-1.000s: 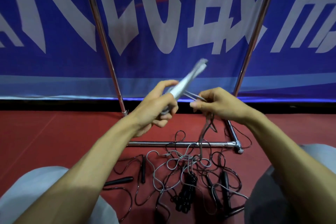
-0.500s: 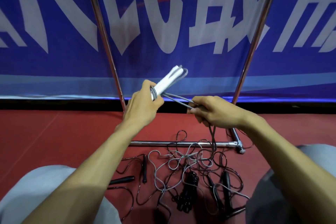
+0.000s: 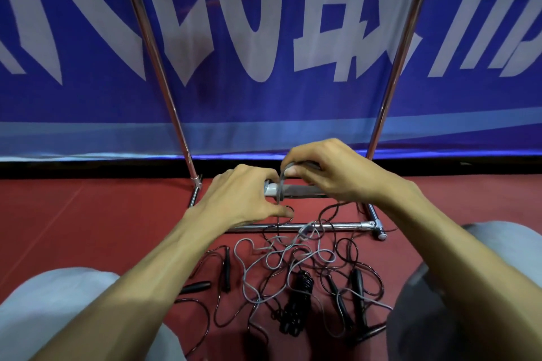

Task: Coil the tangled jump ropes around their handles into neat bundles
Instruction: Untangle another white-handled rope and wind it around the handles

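My left hand (image 3: 243, 195) grips the near end of a pair of pale grey jump-rope handles (image 3: 293, 190), which lie level between both hands. My right hand (image 3: 328, 173) pinches the grey rope (image 3: 282, 182) just above the handles, where it crosses over them. The slack grey rope (image 3: 269, 261) trails down into a tangle on the red floor. Several black ropes with black handles (image 3: 226, 268) lie mixed in that tangle, and a coiled black bundle (image 3: 296, 305) sits in its middle.
A chrome stand has a base bar (image 3: 331, 226) on the floor just beyond the tangle and two slanted poles (image 3: 152, 53) rising from it. A blue banner (image 3: 264, 38) hangs behind. My knees (image 3: 58, 308) frame the pile on both sides.
The handles have dropped from a raised tilt to level and lower. My right hand has moved up and over them with the rope, from beside them to above them.
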`<state>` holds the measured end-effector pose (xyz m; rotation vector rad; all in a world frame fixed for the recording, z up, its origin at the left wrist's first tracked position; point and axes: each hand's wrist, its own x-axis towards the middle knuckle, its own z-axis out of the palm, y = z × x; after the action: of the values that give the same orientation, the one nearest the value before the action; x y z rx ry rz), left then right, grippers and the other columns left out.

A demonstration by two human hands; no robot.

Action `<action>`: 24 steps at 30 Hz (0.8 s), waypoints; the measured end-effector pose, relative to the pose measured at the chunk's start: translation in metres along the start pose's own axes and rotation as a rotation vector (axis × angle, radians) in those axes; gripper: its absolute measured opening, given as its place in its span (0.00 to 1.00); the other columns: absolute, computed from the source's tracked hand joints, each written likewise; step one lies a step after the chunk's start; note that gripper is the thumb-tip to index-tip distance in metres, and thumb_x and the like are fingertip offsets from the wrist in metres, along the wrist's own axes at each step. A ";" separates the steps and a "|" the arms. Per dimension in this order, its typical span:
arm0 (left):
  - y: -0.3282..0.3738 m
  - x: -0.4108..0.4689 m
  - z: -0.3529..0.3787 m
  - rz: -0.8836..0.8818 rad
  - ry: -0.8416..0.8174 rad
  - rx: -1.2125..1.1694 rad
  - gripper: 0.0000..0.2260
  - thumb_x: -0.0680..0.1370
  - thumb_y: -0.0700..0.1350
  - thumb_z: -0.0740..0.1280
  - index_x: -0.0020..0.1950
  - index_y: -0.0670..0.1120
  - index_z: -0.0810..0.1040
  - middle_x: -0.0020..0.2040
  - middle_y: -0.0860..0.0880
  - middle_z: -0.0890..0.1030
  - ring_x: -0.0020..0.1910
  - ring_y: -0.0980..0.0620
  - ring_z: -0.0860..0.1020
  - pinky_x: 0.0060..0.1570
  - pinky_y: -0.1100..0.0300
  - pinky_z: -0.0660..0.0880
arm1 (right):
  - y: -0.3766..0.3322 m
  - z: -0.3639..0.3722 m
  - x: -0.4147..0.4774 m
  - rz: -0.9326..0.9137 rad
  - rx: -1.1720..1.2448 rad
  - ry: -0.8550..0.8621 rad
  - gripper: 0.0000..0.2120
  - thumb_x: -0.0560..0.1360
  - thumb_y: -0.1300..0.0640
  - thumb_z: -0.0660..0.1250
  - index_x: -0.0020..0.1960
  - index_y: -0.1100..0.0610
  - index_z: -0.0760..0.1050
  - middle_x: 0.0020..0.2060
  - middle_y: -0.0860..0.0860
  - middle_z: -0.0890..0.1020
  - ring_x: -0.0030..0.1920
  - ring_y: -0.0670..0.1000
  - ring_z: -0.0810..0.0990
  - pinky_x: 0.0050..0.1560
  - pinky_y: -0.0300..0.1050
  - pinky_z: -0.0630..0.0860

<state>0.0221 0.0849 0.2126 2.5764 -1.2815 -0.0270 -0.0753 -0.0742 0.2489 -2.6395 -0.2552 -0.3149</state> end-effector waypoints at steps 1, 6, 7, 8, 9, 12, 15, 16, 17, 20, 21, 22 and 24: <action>0.004 0.000 0.000 0.002 0.008 0.040 0.24 0.64 0.70 0.71 0.53 0.59 0.78 0.41 0.55 0.78 0.47 0.48 0.77 0.40 0.57 0.67 | 0.001 -0.001 0.000 0.009 -0.006 0.028 0.06 0.78 0.57 0.65 0.49 0.56 0.80 0.34 0.39 0.78 0.36 0.38 0.75 0.38 0.28 0.67; 0.003 0.003 -0.002 -0.049 0.105 0.133 0.12 0.70 0.58 0.68 0.48 0.52 0.77 0.40 0.51 0.77 0.45 0.43 0.78 0.39 0.57 0.66 | 0.019 -0.007 -0.005 0.122 -0.067 0.141 0.06 0.76 0.53 0.68 0.49 0.54 0.81 0.38 0.48 0.83 0.40 0.49 0.80 0.42 0.42 0.74; 0.000 0.003 -0.004 -0.058 0.102 0.145 0.11 0.71 0.56 0.67 0.48 0.51 0.76 0.40 0.51 0.76 0.44 0.43 0.77 0.39 0.56 0.66 | 0.023 -0.008 -0.007 0.144 -0.089 0.151 0.07 0.75 0.50 0.68 0.49 0.51 0.81 0.38 0.48 0.84 0.41 0.51 0.80 0.43 0.48 0.76; -0.003 0.004 -0.005 -0.060 0.090 0.165 0.10 0.72 0.55 0.66 0.48 0.51 0.74 0.41 0.50 0.75 0.43 0.43 0.77 0.39 0.56 0.66 | 0.027 -0.008 -0.009 0.168 -0.110 0.149 0.08 0.75 0.47 0.68 0.50 0.49 0.82 0.38 0.48 0.84 0.42 0.52 0.81 0.43 0.51 0.76; -0.005 0.004 -0.006 -0.056 0.073 0.192 0.11 0.72 0.55 0.66 0.48 0.50 0.73 0.42 0.50 0.75 0.42 0.43 0.75 0.39 0.55 0.66 | 0.028 -0.007 -0.010 0.197 -0.130 0.134 0.10 0.74 0.45 0.68 0.51 0.47 0.82 0.39 0.48 0.85 0.44 0.53 0.81 0.44 0.51 0.77; -0.010 0.004 -0.009 -0.035 -0.029 0.163 0.11 0.73 0.55 0.65 0.48 0.48 0.73 0.38 0.50 0.74 0.39 0.44 0.73 0.37 0.55 0.66 | 0.029 -0.002 -0.008 0.240 -0.162 0.097 0.12 0.77 0.44 0.64 0.56 0.47 0.80 0.44 0.46 0.85 0.51 0.53 0.81 0.48 0.51 0.77; -0.017 0.005 -0.017 -0.012 -0.174 0.012 0.09 0.73 0.54 0.67 0.44 0.49 0.74 0.34 0.51 0.74 0.35 0.47 0.73 0.33 0.56 0.66 | 0.031 0.001 -0.003 0.236 -0.140 0.153 0.13 0.80 0.52 0.60 0.53 0.56 0.81 0.44 0.50 0.85 0.51 0.56 0.81 0.51 0.51 0.75; -0.021 0.005 -0.020 -0.010 -0.217 -0.009 0.08 0.73 0.53 0.68 0.42 0.49 0.74 0.33 0.50 0.74 0.34 0.49 0.73 0.32 0.57 0.66 | 0.035 0.000 -0.002 0.257 -0.141 0.198 0.13 0.81 0.54 0.60 0.52 0.59 0.80 0.43 0.53 0.85 0.49 0.57 0.82 0.51 0.50 0.75; -0.025 0.003 -0.023 -0.013 -0.250 -0.019 0.08 0.72 0.52 0.68 0.41 0.49 0.74 0.33 0.50 0.75 0.32 0.49 0.73 0.32 0.57 0.66 | 0.039 -0.002 -0.003 0.298 -0.119 0.243 0.13 0.81 0.56 0.60 0.50 0.61 0.80 0.41 0.54 0.85 0.46 0.55 0.83 0.49 0.48 0.75; -0.032 -0.003 -0.028 -0.023 -0.290 -0.084 0.07 0.71 0.49 0.69 0.37 0.49 0.74 0.30 0.50 0.74 0.29 0.51 0.71 0.31 0.58 0.66 | 0.046 -0.005 -0.006 0.468 0.099 0.312 0.12 0.81 0.57 0.60 0.44 0.61 0.78 0.32 0.54 0.84 0.30 0.49 0.83 0.33 0.39 0.77; -0.034 -0.003 -0.029 -0.026 -0.292 -0.116 0.07 0.72 0.49 0.69 0.37 0.48 0.75 0.29 0.50 0.74 0.28 0.51 0.70 0.32 0.58 0.66 | 0.045 -0.002 -0.006 0.506 0.150 0.320 0.12 0.81 0.58 0.60 0.42 0.62 0.77 0.31 0.55 0.83 0.27 0.50 0.82 0.27 0.37 0.75; -0.034 -0.004 -0.030 -0.027 -0.292 -0.141 0.07 0.72 0.48 0.69 0.38 0.47 0.75 0.30 0.50 0.75 0.29 0.51 0.70 0.32 0.58 0.66 | 0.045 0.001 -0.005 0.532 0.186 0.339 0.12 0.80 0.59 0.59 0.41 0.62 0.76 0.30 0.55 0.82 0.26 0.52 0.81 0.25 0.36 0.74; -0.036 -0.004 -0.030 -0.032 -0.288 -0.172 0.07 0.72 0.49 0.69 0.39 0.46 0.77 0.31 0.47 0.77 0.30 0.51 0.72 0.34 0.54 0.70 | 0.045 0.007 -0.002 0.556 0.253 0.389 0.13 0.81 0.60 0.59 0.40 0.62 0.76 0.29 0.54 0.81 0.25 0.56 0.80 0.24 0.37 0.73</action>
<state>0.0519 0.1151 0.2328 2.5086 -1.2678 -0.5085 -0.0659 -0.1101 0.2227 -2.2242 0.5215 -0.5479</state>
